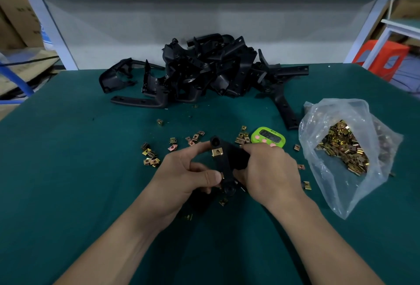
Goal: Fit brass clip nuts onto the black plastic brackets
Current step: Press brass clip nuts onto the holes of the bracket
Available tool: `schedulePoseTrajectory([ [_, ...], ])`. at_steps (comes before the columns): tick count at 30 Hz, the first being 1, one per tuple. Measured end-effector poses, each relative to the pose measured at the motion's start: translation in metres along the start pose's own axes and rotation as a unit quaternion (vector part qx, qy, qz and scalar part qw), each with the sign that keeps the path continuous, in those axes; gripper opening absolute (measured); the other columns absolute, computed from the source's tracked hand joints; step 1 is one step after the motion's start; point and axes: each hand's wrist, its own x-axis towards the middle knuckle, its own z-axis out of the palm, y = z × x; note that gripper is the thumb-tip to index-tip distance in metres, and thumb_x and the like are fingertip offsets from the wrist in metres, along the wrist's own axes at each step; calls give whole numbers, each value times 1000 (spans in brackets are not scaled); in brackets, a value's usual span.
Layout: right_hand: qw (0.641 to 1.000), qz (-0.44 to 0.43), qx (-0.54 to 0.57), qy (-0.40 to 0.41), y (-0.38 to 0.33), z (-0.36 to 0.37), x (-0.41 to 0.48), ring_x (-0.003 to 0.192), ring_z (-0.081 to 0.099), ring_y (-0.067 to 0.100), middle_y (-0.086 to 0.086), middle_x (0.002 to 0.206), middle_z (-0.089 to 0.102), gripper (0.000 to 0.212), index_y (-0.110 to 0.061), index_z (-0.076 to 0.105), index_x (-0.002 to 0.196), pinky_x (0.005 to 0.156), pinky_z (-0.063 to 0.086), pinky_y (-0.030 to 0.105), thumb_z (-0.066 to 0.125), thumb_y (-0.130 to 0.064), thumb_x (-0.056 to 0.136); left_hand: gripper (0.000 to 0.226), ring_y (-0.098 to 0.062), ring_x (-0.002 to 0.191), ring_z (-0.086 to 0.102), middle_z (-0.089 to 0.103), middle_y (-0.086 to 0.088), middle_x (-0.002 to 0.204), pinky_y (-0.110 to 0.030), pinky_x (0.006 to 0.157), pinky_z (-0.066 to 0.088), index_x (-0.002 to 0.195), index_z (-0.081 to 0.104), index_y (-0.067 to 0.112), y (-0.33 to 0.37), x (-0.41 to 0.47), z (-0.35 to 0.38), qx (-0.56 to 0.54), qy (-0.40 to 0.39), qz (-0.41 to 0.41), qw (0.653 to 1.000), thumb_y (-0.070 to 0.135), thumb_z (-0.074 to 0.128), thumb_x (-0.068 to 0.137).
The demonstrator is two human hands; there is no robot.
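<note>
Both hands hold one black plastic bracket just above the green table. A brass clip nut sits clipped on the bracket's upper arm. My left hand grips the bracket's left side, its thumb pressing on a second brass clip nut at the lower arm. My right hand grips the bracket's right part, which its fingers mostly hide. Loose brass clip nuts lie scattered on the table around the hands.
A pile of black brackets lies at the back of the green table. A clear plastic bag of clip nuts stands open at the right. A green timer lies behind my right hand.
</note>
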Motion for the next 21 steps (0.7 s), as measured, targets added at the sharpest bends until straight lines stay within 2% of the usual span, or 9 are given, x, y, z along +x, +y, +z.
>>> schedulePoseTrajectory([
  [5, 995, -18, -78, 56, -5, 1, -4, 60, 39, 26, -6, 62, 42, 9, -28, 59, 87, 59, 29, 33, 64, -21, 86, 49, -18, 59, 59, 70, -13, 71, -22, 56, 51, 119, 74, 28, -6, -4, 10, 20, 35, -1, 999, -3, 79, 81],
  [7, 997, -10, -64, 45, -5, 2, -5, 63, 46, 28, -5, 66, 50, 8, -28, 59, 88, 60, 32, 32, 63, -21, 87, 45, -22, 64, 62, 72, -15, 73, -28, 59, 55, 116, 75, 32, -9, -6, 13, 28, 60, 4, 998, 0, 76, 85],
  [9, 999, 1, -27, 27, -6, 4, -6, 69, 55, 31, -5, 69, 56, 8, -29, 61, 90, 62, 35, 32, 66, -26, 86, 31, -27, 76, 69, 76, -20, 87, -36, 70, 61, 115, 76, 28, -6, -6, 19, 9, 83, 5, 996, 11, 74, 89],
  [11, 1000, 9, 4, 28, -7, 6, -7, 67, 54, 31, -9, 62, 45, 13, -30, 60, 88, 62, 36, 32, 70, -27, 81, 25, -27, 84, 74, 77, -20, 98, -37, 75, 62, 109, 80, 18, -4, -4, 27, -36, 86, -2, 996, 32, 65, 95],
  [13, 999, 22, 9, 40, -8, 8, -7, 67, 56, 32, -9, 59, 43, 15, -30, 62, 88, 62, 35, 33, 68, -21, 77, 40, -26, 75, 75, 77, -21, 94, -32, 62, 61, 100, 81, 13, -2, -2, 31, -72, 97, -26, 992, 41, 53, 101],
  [15, 998, 40, 18, 47, -8, 7, -6, 71, 59, 31, -6, 66, 57, 16, -30, 65, 93, 62, 35, 33, 70, -28, 78, 37, -25, 71, 72, 77, -23, 93, -29, 59, 58, 97, 80, 7, -2, -2, 32, -81, 95, -37, 991, 30, 52, 103],
  [18, 996, 66, 14, 53, -9, 2, -7, 79, 65, 32, -3, 81, 69, 19, -31, 65, 95, 63, 34, 33, 74, -40, 81, 24, -19, 66, 66, 76, -11, 77, -25, 61, 54, 80, 76, 9, -6, -3, 27, 105, 110, 21, 988, 17, 62, 99],
  [20, 995, 62, -39, 65, -13, -3, -8, 79, 67, 30, -2, 85, 70, 14, -30, 59, 96, 61, 32, 32, 69, -34, 86, 29, -15, 52, 57, 67, 1, 59, -24, 51, 46, 69, 70, 14, -8, -1, 29, 323, 147, 55, 933, 22, 65, 97],
  [21, 993, 60, -58, 78, -16, -5, -9, 76, 66, 29, -2, 85, 69, 14, -30, 56, 98, 59, 32, 32, 66, -30, 88, 33, -12, 46, 52, 63, 4, 55, -21, 45, 40, 66, 66, 14, -7, 0, 33, 362, 165, 63, 915, 23, 63, 97],
])
